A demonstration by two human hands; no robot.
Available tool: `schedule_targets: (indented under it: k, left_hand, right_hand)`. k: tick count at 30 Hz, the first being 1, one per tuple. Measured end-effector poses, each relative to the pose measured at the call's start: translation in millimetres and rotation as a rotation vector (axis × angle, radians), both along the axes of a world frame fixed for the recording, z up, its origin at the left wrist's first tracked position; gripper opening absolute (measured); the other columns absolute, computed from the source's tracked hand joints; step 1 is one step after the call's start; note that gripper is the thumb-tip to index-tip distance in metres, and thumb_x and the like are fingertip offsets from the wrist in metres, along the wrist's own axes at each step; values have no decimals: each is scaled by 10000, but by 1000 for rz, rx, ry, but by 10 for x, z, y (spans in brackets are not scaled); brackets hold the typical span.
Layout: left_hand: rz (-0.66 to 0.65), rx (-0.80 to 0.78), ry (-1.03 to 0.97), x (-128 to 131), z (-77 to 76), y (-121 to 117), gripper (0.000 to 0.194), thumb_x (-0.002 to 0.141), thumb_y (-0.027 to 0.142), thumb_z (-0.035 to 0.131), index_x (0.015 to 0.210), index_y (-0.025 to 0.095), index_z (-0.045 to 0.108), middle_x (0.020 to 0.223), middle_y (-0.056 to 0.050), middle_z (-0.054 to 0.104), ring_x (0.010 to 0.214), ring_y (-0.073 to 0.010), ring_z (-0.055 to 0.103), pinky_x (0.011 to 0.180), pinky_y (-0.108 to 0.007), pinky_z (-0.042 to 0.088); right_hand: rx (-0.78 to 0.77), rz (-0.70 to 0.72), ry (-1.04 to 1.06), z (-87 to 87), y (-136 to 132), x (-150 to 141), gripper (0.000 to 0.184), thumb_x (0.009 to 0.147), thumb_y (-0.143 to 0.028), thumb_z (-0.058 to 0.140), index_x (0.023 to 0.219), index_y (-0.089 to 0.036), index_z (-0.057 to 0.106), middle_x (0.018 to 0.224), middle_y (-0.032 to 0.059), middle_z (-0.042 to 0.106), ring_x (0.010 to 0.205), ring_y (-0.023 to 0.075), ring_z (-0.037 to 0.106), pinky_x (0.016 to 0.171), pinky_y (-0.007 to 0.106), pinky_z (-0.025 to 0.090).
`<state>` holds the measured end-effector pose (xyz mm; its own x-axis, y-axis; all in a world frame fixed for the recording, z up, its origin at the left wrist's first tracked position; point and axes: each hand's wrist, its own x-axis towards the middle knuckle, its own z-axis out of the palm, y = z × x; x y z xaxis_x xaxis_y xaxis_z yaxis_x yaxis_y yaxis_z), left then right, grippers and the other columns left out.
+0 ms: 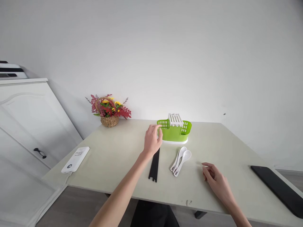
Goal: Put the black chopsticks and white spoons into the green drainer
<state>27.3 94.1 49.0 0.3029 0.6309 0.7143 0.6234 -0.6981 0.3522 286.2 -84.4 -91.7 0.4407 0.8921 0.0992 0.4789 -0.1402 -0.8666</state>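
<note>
A green cutlery caddy with perforated side compartments and a white base stands near the back of the table. A white slatted rack sits across its middle. My left hand is at the caddy's front left edge, thumb and forefinger apart with nothing seen between them; I cannot tell whether it touches the rim. Black chopsticks lie below it, their far ends behind my hand. Several white spoons lie overlapped in front of the caddy. To their right my right hand rests by the table, empty, fingers loosely bent.
A wicker basket of artificial flowers stands at the table's back left. On the left edge lies a white power bank with a cable. A black flat object lies along the right edge. A white cabinet stands left.
</note>
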Motion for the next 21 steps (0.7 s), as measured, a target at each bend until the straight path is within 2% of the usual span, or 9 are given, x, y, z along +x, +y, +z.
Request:
schedule_targets:
  k: [2, 4, 7, 9, 13, 17, 21]
  left_hand:
    - [43, -137, 35, -262, -207, -181, 242, 1062, 302, 399, 1008, 219, 620, 948, -61, 655, 809, -189, 660, 772, -333, 541]
    - [19, -257, 138, -497, -462, -391, 237, 1050, 327, 422, 911, 226, 586, 845, -30, 614, 728, -184, 622, 689, -312, 511]
    - [47, -341, 168, -757, -795, -694, 254, 1050, 367, 427, 878, 229, 553, 831, -25, 614, 731, -192, 622, 706, -328, 502]
    - [72, -352, 154, -860, -912, -845, 264, 1052, 382, 430, 868, 230, 542, 836, -34, 627, 793, -214, 643, 781, -361, 510]
    - [61, -401, 110, -950, -917, -985, 264, 1043, 395, 454, 857, 238, 558, 830, -35, 644, 843, -234, 652, 861, -397, 503]
    - [36, -445, 108, -972, -887, -996, 195, 1004, 365, 507, 880, 240, 589, 841, -36, 662, 866, -242, 656, 887, -415, 508]
    - [67, -436, 122, -978, -940, -995, 119, 980, 324, 539, 920, 237, 593, 847, -29, 664, 883, -244, 658, 891, -420, 512]
  right_hand:
    - [0, 1, -1, 2, -3, 2, 454, 937, -615, 475, 1162, -249, 621, 687, -26, 634, 684, 198, 635, 725, 326, 466]
    - [-2, -3, -4, 0, -3, 4, 457, 938, -620, 472, 1158, -248, 621, 689, -24, 637, 683, 200, 636, 728, 330, 466]
    - [-9, -7, -9, -9, 3, 8, 458, 936, -622, 477, 1158, -249, 624, 694, -21, 645, 691, 203, 643, 728, 329, 466]
    - [-13, -4, -9, -17, 6, 12, 460, 933, -624, 479, 1157, -249, 624, 697, -22, 647, 693, 200, 643, 726, 325, 465]
    - [-16, -1, -11, -30, -2, 18, 468, 931, -631, 482, 1159, -246, 620, 696, -29, 640, 687, 191, 637, 743, 321, 466]
    - [-25, -7, -16, -53, -18, 23, 459, 927, -621, 498, 1161, -248, 628, 712, -24, 649, 701, 195, 646, 744, 320, 467]
    - [-31, -5, -9, -90, -18, 39, 487, 931, -633, 486, 1187, -242, 619, 706, -24, 644, 697, 203, 647, 740, 326, 468]
